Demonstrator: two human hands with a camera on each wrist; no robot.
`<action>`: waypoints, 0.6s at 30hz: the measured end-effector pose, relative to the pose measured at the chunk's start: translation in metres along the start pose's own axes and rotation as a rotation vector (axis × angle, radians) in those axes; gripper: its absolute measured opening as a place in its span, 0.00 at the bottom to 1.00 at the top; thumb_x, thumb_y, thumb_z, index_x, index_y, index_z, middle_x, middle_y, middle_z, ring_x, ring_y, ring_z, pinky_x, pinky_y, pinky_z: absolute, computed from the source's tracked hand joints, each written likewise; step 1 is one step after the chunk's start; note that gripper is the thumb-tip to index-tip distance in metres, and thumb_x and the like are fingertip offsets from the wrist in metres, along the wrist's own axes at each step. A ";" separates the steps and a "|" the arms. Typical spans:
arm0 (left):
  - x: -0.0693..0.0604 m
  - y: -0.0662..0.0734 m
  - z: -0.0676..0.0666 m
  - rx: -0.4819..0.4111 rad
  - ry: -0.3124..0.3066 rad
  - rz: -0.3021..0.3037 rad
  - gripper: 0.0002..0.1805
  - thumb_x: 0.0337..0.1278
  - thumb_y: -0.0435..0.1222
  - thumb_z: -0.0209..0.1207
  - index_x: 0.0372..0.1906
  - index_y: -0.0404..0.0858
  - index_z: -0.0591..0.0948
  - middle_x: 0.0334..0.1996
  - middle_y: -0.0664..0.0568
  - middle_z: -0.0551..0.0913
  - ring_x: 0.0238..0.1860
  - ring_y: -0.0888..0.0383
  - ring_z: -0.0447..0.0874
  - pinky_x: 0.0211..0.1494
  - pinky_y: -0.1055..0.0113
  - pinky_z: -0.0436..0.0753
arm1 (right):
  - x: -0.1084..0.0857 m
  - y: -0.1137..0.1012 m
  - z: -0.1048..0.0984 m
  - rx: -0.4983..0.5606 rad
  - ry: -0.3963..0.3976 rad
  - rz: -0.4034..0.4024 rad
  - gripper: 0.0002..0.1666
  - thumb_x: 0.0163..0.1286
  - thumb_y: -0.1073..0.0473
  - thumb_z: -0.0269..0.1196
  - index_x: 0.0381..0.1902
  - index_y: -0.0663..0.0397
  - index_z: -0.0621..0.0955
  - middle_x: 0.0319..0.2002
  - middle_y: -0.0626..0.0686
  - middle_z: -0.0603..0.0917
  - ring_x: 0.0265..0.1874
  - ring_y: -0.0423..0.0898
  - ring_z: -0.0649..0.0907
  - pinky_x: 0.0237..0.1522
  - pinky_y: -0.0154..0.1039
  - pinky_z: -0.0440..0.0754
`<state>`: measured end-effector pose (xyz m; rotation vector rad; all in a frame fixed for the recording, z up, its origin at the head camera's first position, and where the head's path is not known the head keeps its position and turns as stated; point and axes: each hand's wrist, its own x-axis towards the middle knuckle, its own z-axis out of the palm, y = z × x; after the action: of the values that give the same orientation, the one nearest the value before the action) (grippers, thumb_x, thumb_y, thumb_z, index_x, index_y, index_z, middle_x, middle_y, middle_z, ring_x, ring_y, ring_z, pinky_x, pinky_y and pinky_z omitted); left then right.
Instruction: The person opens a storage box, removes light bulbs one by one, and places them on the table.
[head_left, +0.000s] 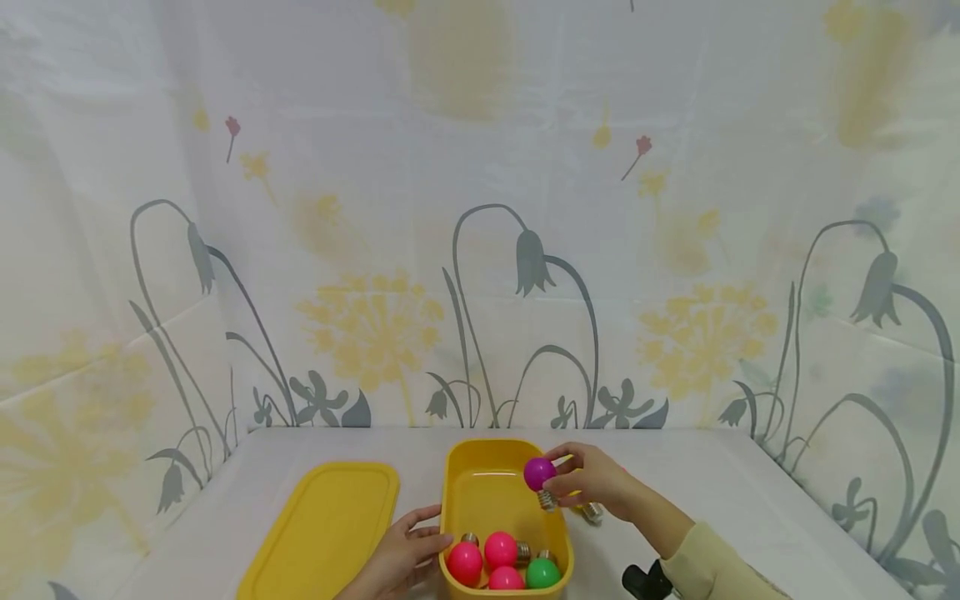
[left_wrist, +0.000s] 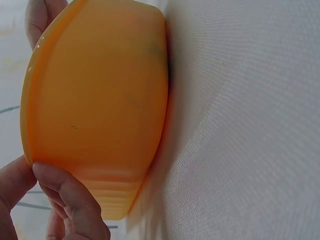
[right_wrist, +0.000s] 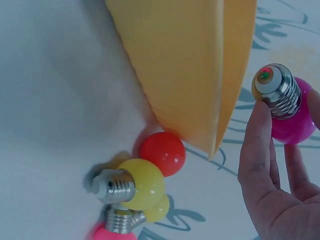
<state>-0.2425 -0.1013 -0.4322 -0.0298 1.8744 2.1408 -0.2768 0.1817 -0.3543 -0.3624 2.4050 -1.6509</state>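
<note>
My right hand (head_left: 600, 483) pinches a purple light bulb (head_left: 539, 472) over the right side of a yellow plastic box (head_left: 480, 500). The bulb's silver screw base points down in the head view and shows closely in the right wrist view. My left hand (head_left: 403, 554) grips the box's left rim; in the left wrist view the thumb and a finger (left_wrist: 65, 187) pinch that edge. Inside the box's near end lie pink bulbs (head_left: 500, 549) and a green bulb (head_left: 543, 573).
A yellow lid (head_left: 322, 525) lies flat left of the box. On the white cloth right of the box are a red bulb (right_wrist: 162, 154), yellow bulbs (right_wrist: 145, 184) and a pink bulb (right_wrist: 115, 234). A black object (head_left: 647, 581) is by the right sleeve. A patterned curtain (head_left: 480, 167) stands behind.
</note>
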 end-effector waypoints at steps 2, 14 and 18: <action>-0.001 0.000 0.000 -0.004 0.002 0.001 0.34 0.56 0.33 0.62 0.64 0.27 0.60 0.40 0.45 0.78 0.33 0.58 0.78 0.39 0.67 0.80 | -0.002 0.003 -0.003 -0.006 0.018 0.011 0.26 0.56 0.65 0.68 0.51 0.67 0.72 0.37 0.58 0.76 0.33 0.48 0.81 0.37 0.45 0.82; -0.003 -0.001 0.001 -0.011 -0.006 0.021 0.34 0.55 0.33 0.63 0.64 0.27 0.61 0.39 0.47 0.79 0.31 0.59 0.79 0.37 0.69 0.80 | -0.013 0.022 -0.016 -0.041 0.103 0.065 0.28 0.55 0.64 0.69 0.51 0.70 0.72 0.35 0.58 0.76 0.31 0.48 0.80 0.36 0.44 0.82; -0.002 -0.002 0.001 -0.010 -0.004 0.024 0.34 0.56 0.33 0.62 0.64 0.27 0.61 0.39 0.47 0.79 0.30 0.59 0.79 0.37 0.69 0.80 | -0.017 0.029 -0.021 -0.036 0.121 0.069 0.28 0.55 0.64 0.69 0.51 0.70 0.72 0.35 0.58 0.75 0.32 0.48 0.80 0.36 0.45 0.82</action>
<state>-0.2396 -0.1005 -0.4330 -0.0045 1.8706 2.1649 -0.2699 0.2156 -0.3730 -0.1884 2.5060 -1.6463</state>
